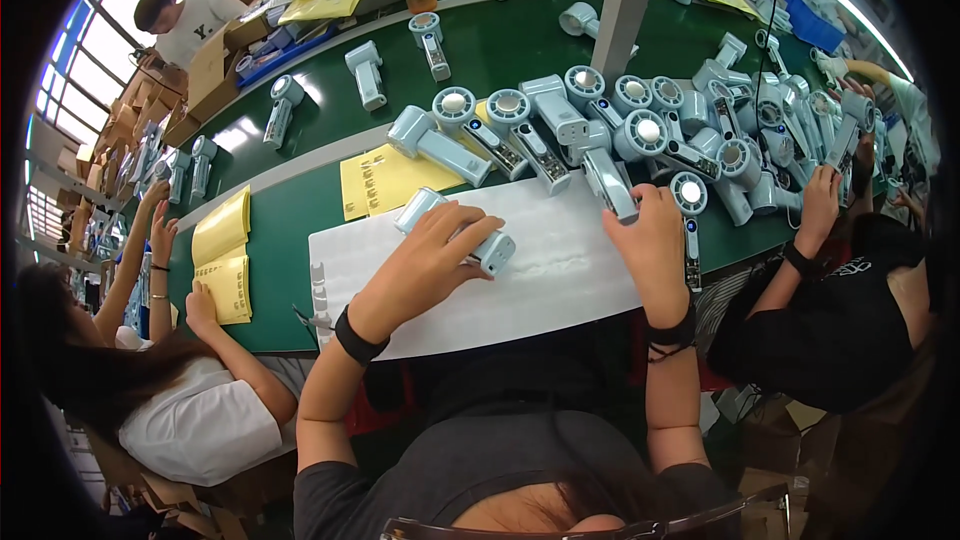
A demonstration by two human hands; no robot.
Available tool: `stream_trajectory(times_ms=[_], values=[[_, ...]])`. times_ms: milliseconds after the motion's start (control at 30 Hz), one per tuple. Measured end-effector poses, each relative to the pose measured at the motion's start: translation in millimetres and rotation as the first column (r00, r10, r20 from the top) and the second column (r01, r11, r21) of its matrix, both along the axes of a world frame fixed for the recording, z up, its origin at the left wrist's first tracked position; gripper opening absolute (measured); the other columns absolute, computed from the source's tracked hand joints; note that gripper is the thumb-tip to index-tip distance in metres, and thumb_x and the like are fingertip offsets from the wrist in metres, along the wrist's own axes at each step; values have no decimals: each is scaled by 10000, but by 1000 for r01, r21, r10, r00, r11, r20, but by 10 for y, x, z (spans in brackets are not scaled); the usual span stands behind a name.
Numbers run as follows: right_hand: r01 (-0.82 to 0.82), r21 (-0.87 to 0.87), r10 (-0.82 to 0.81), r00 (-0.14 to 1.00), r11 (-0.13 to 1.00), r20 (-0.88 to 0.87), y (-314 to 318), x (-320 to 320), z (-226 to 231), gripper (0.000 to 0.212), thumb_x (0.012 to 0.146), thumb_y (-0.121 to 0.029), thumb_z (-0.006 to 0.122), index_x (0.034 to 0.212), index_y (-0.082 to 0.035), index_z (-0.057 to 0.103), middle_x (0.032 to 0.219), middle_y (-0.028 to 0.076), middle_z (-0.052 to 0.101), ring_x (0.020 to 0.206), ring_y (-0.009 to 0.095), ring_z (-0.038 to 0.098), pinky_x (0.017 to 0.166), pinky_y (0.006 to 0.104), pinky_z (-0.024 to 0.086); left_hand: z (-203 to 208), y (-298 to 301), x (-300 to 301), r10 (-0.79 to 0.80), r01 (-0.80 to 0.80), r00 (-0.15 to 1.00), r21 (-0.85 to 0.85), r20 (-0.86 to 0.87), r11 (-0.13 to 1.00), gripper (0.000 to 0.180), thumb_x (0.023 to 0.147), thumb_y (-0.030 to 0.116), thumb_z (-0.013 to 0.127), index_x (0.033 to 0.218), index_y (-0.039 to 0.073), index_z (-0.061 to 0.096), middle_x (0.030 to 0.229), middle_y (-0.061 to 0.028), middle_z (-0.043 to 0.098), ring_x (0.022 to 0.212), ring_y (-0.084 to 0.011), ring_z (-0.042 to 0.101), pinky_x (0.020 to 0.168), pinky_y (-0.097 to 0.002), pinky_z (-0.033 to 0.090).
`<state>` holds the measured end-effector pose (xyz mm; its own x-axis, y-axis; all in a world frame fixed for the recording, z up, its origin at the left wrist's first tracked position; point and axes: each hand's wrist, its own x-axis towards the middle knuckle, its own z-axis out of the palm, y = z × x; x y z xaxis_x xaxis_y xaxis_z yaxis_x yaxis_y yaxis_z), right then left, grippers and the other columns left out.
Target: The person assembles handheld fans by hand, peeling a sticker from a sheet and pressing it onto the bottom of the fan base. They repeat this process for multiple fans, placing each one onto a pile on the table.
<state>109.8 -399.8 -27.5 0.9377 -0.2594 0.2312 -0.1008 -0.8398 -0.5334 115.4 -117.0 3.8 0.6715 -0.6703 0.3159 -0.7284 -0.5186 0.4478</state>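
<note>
Over a white sheet (560,290) on a green bench (282,220), the left hand (425,250) curls its fingers around a pale-blue fan (496,254) while the right hand (650,235) pinches a second fan (606,178) beside a crowded heap (641,135) that a hasty tug could send sliding.

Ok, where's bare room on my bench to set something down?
The white sheet between your left hand and right hand; also the green tabletop between that sheet and the yellow booklet. It's crowded beyond your right hand with handheld fans.
</note>
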Motion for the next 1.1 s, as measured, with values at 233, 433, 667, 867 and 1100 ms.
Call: stream_trajectory(times_ms=[233,433,667,867,1100], values=[[-78,246,63,996,966,67,412,-181,-58,240,802,-46,676,1023,27,618,973,202,584,863,381,595,751,443,492,66,-154,-143,-41,41,998,-12,-38,999,639,662,28,799,1257,66,568,1135,-124,562,1068,-343,540,928,-429,450],[-50,78,29,966,996,255,1,-8,-324,212,845,13,602,1057,15,611,922,216,584,845,403,590,736,452,483,-21,-204,-203,12,-13,1000,-56,-27,998,711,686,-38,753,1332,45,468,1168,-159,525,1084,-355,512,964,-420,425],[36,-37,-32,992,999,120,-141,117,-456,217,858,45,572,1064,-7,613,914,224,594,838,431,585,731,469,470,-89,-79,-187,-40,-11,988,-319,-151,948,600,825,34,646,1351,15,358,1164,-172,501,1093,-328,487,996,-408,382],[50,15,-52,989,999,141,-132,111,-487,208,854,46,577,1049,-21,607,915,222,595,828,434,585,720,476,470,-133,-61,-186,-52,-15,984,-366,-172,930,537,906,158,614,1350,9,352,1166,-159,500,1095,-308,484,996,-403,375],[30,130,-50,988,991,148,-129,119,-462,171,850,30,594,1009,-33,610,878,216,590,800,423,591,691,473,468,-159,-64,-196,-53,-6,991,-422,-126,906,565,883,177,670,1324,24,352,1167,-150,506,1103,-303,484,1000,-416,375]])
